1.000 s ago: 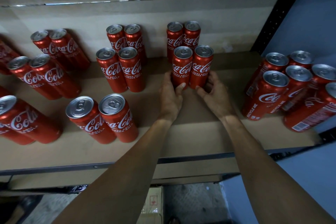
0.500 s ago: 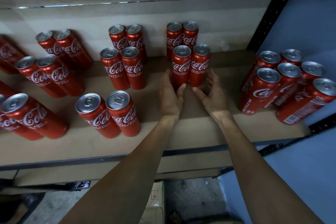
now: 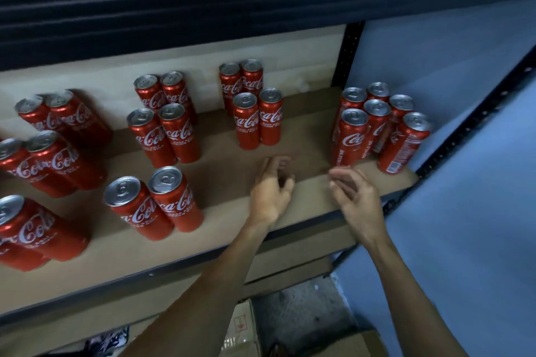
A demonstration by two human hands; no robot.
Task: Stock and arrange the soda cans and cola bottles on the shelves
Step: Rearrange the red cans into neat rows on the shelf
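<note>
Slim red cola cans stand in pairs on a brown shelf board (image 3: pixel 220 153). The middle pair (image 3: pixel 258 122) stands upright, with a second pair (image 3: pixel 240 81) behind it. My left hand (image 3: pixel 271 191) hovers over the board in front of that pair, fingers loosely curled and holding nothing. My right hand (image 3: pixel 356 197) hangs near the shelf's front edge, fingers relaxed and empty, just below a cluster of several cans (image 3: pixel 377 124) at the right end.
More can pairs fill the left: one at the front (image 3: pixel 153 203), one behind it (image 3: pixel 164 133), others at the far left (image 3: pixel 43 162). A black upright post (image 3: pixel 346 55) and a blue wall (image 3: pixel 464 153) bound the right. Cardboard boxes (image 3: pixel 246 327) sit below.
Both hands have let go of the middle pair of cans and drawn back toward the front edge. The camera has tilted, showing more of the right wall.
</note>
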